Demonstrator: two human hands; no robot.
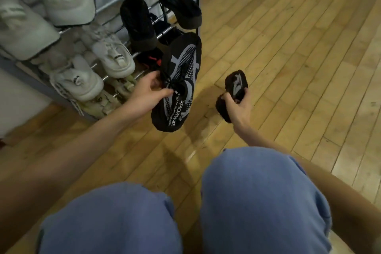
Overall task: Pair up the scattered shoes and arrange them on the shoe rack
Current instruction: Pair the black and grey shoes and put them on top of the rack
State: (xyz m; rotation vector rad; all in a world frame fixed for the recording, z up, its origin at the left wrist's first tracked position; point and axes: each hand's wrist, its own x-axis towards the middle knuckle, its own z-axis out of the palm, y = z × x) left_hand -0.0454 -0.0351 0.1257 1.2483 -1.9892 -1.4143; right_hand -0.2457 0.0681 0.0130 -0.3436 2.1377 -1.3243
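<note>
My left hand (149, 88) pinches the laces of a black shoe with grey patterning (179, 80), holding it above the floor just in front of the shoe rack (115, 18). My right hand (239, 107) grips the matching black and grey shoe (233, 93) over the wooden floor to the right. On the rack's middle shelf sit two black shoes (138, 20) (179, 4). Below and to the left stand two white sneakers (113, 55) (76, 80).
Pale shoes (31, 16) fill the rack's upper left shelf. A black and red shoe (150, 59) shows on a lower shelf behind the held one. Wooden floor (288, 57) stretches to the right. My knees in blue trousers (263, 202) fill the bottom of the view.
</note>
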